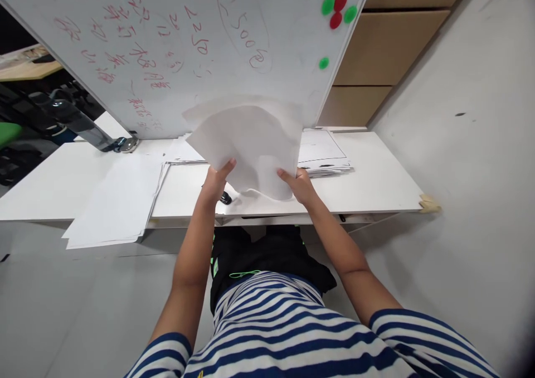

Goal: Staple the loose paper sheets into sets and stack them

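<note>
Between my two hands a large white sheet of paper (251, 138) is held up off the desk, its surface bowed and its far edge curling. My left hand (217, 182) grips the left side, thumb on top. On the opposite side my right hand (298, 185) pinches the sheet the same way. I cannot tell whether it is one sheet or more. Below my left hand lies a small black object (225, 198), partly hidden. A paper stack (324, 152) with printed lines rests beyond my right hand, partly covered by the held sheet.
A white desk (376, 183) stands against a whiteboard (167, 49) with red writing and magnets. To the left, a paper pile (121, 199) overhangs the front edge. A clear bottle (83, 124) stands at the back left. Cardboard boxes (376, 49) and a wall are on the right.
</note>
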A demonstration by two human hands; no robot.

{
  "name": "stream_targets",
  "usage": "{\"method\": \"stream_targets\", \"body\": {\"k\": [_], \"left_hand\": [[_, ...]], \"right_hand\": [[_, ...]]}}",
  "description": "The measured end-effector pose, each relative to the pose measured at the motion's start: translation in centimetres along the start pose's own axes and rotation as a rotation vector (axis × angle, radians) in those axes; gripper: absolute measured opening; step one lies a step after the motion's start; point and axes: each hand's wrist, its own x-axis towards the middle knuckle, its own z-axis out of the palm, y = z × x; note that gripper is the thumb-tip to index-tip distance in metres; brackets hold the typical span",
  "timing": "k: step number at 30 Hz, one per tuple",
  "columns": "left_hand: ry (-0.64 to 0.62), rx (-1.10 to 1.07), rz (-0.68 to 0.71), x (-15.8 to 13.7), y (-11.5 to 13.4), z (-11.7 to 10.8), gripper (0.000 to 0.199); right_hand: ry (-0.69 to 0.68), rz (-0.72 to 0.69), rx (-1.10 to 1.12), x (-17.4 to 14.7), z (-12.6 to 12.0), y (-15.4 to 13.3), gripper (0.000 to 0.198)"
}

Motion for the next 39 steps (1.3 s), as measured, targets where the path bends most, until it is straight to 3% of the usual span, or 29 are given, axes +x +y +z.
{"method": "stream_targets", "body": {"k": [4, 9, 12, 15, 19, 26, 30, 33, 35, 39], "left_hand": [[0.098, 0.020, -0.082, -0.6, -0.7, -0.2, 0.057], [0.097, 0.126, 0.006, -1.4, -0.4, 0.7, 0.055], [0.131, 0.173, -0.015, -1.3, -0.4, 1.3, 0.057], [0.175, 0.224, -0.070, -1.6, -0.5, 1.6, 0.054], [0.215, 0.307, -0.018, -2.1, -0.9, 1.8, 0.049], [0.303, 0.247, -0.002, -3.1, -2.3, 2.4, 0.051], [0.333, 0.079, 0.028, -3.9, -0.7, 2.5, 0.048], [0.374, -0.143, -0.021, -4.3, 0.3, 3.1, 0.049], [0.407, -0.258, -0.072, -4.6, 0.3, 4.2, 0.048], [0.423, -0.289, -0.175, -6.0, -1.9, 7.0, 0.054]], "right_hand": [[0.081, 0.036, -0.064, -0.6, 0.0, 1.4, 0.050], [0.144, -0.010, -0.054, -0.5, 0.3, 2.2, 0.053], [0.168, 0.036, -0.088, -0.5, 0.9, 2.7, 0.056], [0.173, 0.041, -0.145, -0.9, 1.4, 3.3, 0.055], [0.160, 0.009, -0.190, -1.5, 1.8, 3.9, 0.051], [0.105, -0.037, -0.421, -1.7, 1.3, 4.2, 0.046], [0.150, -0.027, -0.309, -2.5, 0.7, 4.8, 0.057], [0.269, -0.054, -0.038, -3.9, 1.5, 5.9, 0.084], [0.277, -0.038, 0.143, -5.3, 2.6, 6.3, 0.093], [0.252, -0.030, 0.199, -7.8, 4.5, 5.2, 0.072]]}}
